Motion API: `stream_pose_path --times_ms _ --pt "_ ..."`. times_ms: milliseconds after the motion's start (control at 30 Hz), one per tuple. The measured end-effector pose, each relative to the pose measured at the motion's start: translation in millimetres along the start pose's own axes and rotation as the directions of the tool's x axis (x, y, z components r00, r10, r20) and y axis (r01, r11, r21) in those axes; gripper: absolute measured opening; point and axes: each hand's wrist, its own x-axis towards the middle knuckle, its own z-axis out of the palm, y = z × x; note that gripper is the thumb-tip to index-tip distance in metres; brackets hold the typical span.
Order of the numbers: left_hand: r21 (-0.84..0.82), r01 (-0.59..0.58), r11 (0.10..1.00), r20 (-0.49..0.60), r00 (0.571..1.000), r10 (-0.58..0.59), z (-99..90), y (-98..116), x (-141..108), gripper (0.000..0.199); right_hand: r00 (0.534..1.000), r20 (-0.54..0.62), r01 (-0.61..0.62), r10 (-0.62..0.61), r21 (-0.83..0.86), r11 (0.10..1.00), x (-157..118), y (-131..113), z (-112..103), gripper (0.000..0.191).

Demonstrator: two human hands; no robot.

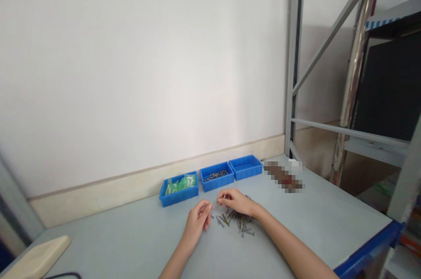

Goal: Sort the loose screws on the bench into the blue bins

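My left hand (pixel 196 221) is closed in a pinch, its fingertips at a small, clear, plastic-looking piece (pixel 215 205) too faint to name surely. Facing it, my right hand (pixel 237 201) also pinches with thumb and forefinger; whatever is between those fingers is too small to make out. Beneath and beside the right hand lies a pile of loose screws (pixel 243 222), partly hidden by the palm and wrist. Several screws, some brassy and some grey, are scattered on the grey table (pixel 131 244) between the hands.
Along the wall stand three blue bins: one with green and clear packets (pixel 180 184), one with small metal pieces (pixel 216 176), and an empty bin (pixel 246 166). A blurred-out brown item (pixel 283 176) lies at right. A cream-coloured object (pixel 39 257) sits front left, near a black cable (pixel 64 275).
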Motion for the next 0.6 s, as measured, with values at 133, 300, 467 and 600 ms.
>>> stream_pose_path --times_ms 133,300,467,600 --pt "0.035 -0.01 0.999 0.024 1.0 0.009 -1.4 -1 0 0.05 0.993 0.113 -0.042 0.034 0.066 0.997 2 8 3 0.037" --pt "0.0 0.026 1.0 0.012 1.0 -0.026 -1.2 -3 1 0.052 1.0 0.026 -0.019 0.017 0.073 0.997 3 14 5 0.025" --pt "0.033 0.0 0.999 0.023 1.0 -0.001 -3.0 -3 1 0.049 0.991 0.124 -0.058 0.045 0.104 0.993 2 11 3 0.032" --pt "0.031 -0.001 1.0 0.025 1.0 0.0 -2.9 -6 1 0.049 0.988 0.147 -0.069 0.051 0.119 0.991 2 10 4 0.037"
